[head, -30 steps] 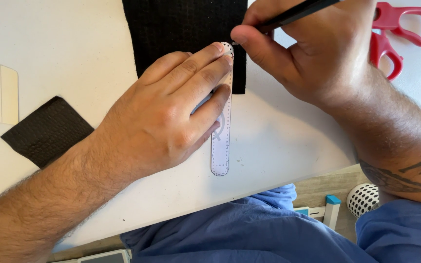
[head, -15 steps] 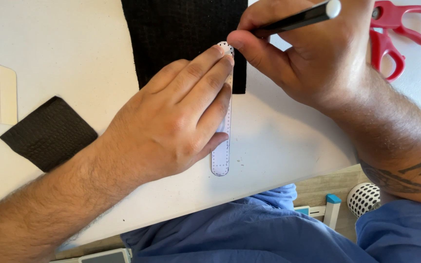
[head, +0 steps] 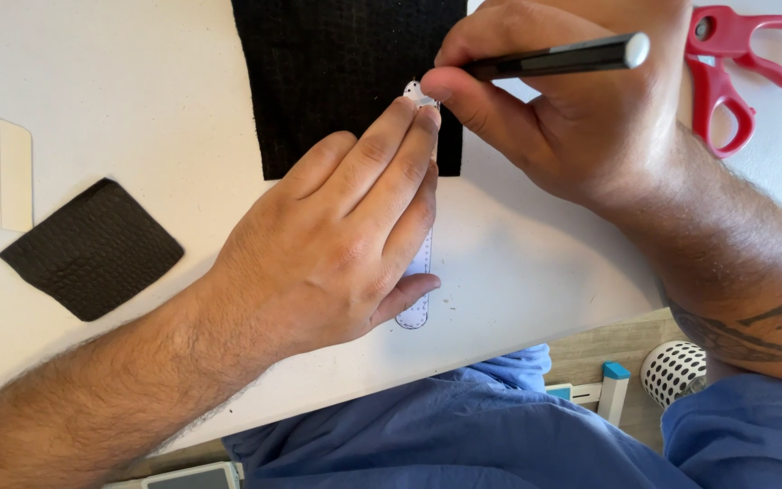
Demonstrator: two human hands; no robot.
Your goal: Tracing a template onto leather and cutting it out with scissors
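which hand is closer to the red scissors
Right. The right hand, holding a black pen, sits just beside the red scissors; the left hand lies farther away on the paper template.

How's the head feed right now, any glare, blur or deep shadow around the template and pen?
Head view: even bright light, the white table nearly washed out; the black fabric so dark its weave barely reads; soft shadow under the left hand; sharp focus on both hands, no motion blur; a small highlight on the pen end in the right hand; the template strip mostly hidden.
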